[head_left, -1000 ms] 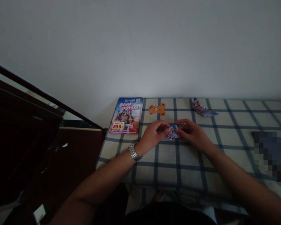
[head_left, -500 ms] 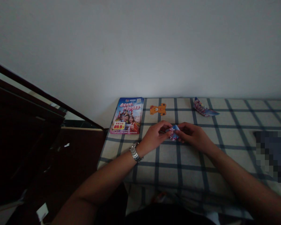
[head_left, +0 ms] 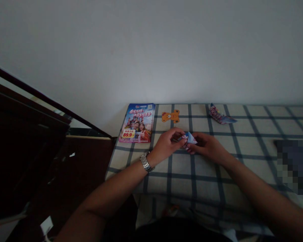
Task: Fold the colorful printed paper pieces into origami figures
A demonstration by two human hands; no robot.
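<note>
A small piece of folded printed paper, blue and pinkish-white, is held just above the checked cloth. My left hand, with a metal watch on its wrist, pinches the paper's left side. On the opposite side my right hand grips it between thumb and fingers. The fingers behind the paper are partly hidden. Farther back on the right lies a folded paper shape with a similar print and a pointed end.
A stack of printed flyers lies at the table's back left, beside a flat orange bear cutout. The checked tablecloth reaches the wall. At the right edge lies a dark, pixelated object. Dark furniture stands left.
The folded paper has turned a little between my fingers, and more of its blue face shows on the right. My hands stay nearly in place.
</note>
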